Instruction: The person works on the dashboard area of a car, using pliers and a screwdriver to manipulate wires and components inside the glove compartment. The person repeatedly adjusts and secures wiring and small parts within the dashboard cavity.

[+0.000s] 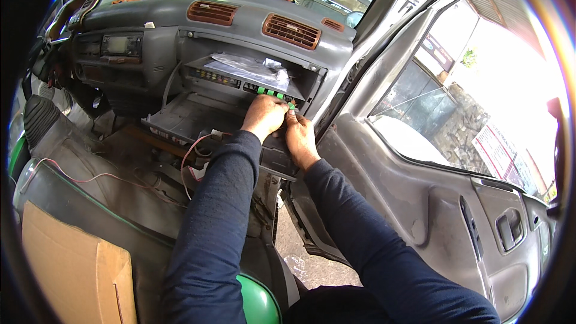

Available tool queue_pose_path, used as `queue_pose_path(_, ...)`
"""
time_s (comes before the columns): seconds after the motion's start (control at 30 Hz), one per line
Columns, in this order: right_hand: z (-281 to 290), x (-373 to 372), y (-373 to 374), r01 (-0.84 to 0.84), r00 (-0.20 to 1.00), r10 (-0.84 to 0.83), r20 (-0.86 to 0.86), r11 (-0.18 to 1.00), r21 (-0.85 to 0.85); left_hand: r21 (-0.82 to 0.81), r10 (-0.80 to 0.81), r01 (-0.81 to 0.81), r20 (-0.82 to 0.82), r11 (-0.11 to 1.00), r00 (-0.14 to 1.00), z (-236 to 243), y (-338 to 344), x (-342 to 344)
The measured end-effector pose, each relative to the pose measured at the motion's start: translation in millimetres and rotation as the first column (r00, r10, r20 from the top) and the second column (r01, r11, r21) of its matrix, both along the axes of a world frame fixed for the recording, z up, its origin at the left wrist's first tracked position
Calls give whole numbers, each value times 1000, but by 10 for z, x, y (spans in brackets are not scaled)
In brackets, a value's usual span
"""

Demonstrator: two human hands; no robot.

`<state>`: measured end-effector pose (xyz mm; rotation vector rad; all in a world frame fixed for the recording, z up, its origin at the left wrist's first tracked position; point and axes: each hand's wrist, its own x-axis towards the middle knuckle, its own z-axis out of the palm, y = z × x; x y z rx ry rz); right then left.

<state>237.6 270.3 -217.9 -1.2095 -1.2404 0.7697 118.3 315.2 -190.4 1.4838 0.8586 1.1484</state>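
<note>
My left hand point(264, 114) has its fingers closed at the right end of an open dashboard compartment, gripping something I cannot make out. My right hand point(300, 138) meets it there, thumb and fingers pinched on a small green part point(291, 107) with orange beside it. Just above my fingers is a row of green blocks point(270, 92), next to a fuse panel point(213, 77) with colored fuses. A clear plastic sheet point(243, 66) with papers lies over the panel. The dropped grey compartment lid point(183, 117) hangs below, left of my hands.
The open door point(414, 204) stands at my right. Red and white wires point(81, 179) loop across the seat and below the lid. A cardboard piece point(69, 258) lies at lower left, a green stool point(258, 297) below me. Steering wheel point(66, 15) at far left.
</note>
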Motion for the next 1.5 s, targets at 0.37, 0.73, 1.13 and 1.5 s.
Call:
queue_pose_path(0.37, -3, 15, 2, -1, 998, 0, -59, 1000, -28, -86, -96, 98, 20, 991, 995, 18, -1, -19)
queue_pose_path(0.73, 30, -5, -80, 126, 992, -126, 14, 992, 18, -15, 70, -75, -219, 997, 973, 110, -75, -45)
queue_pose_path(1.13, 24, 2, 185, 168, 679, -278, 679, 960, 224, 216, 410, -352, -377, 911, 830, 284, -192, -35)
queue_pose_path(1.5, -11, 298, 626, 161, 659, -127, 742, 987, 26, 213, 365, -299, -443, 930, 819, 300, -161, -34)
